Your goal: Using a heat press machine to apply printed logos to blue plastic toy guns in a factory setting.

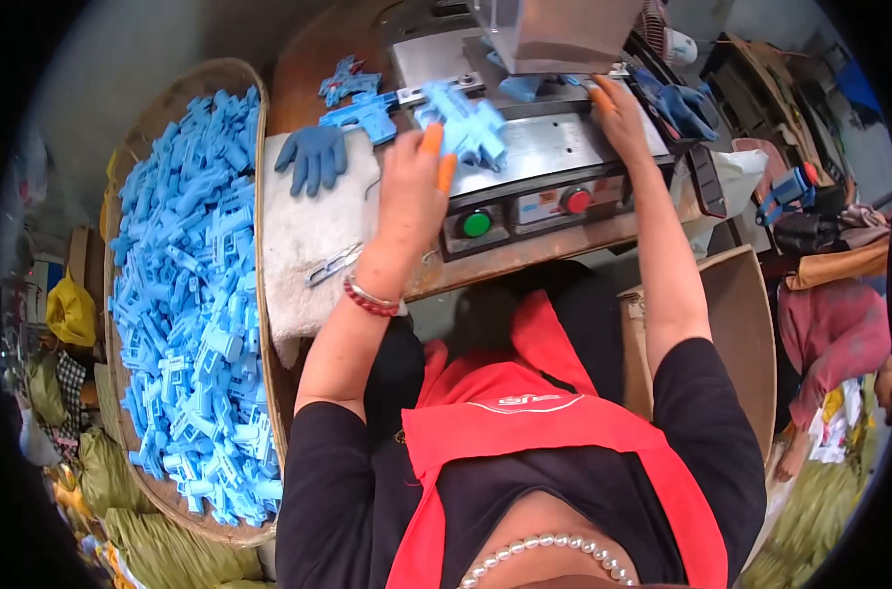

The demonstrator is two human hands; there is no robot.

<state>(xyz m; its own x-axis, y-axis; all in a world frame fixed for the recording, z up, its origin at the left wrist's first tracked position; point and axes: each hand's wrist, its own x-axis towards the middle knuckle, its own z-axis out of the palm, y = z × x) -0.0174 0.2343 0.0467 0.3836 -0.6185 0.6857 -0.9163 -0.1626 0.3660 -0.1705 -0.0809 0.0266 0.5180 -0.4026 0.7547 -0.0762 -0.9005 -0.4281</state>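
a worker's left hand (411,182) is pinching a blue plastic part (468,126) on the machine plate (554,147), best seated squarely, while the right hand (618,110) is pressing flat, holding nothing.

A brown workbench (318,59) stands in a crowded workroom, a white cloth pad (308,236) spread over part of it. Left of it a wide woven basket (195,83) sits heaped. Yellow and green sacks (68,314) crowd the floor along the left edge. An open cardboard box (745,324) stands to the right, clutter piled beyond. The light is even and bright.
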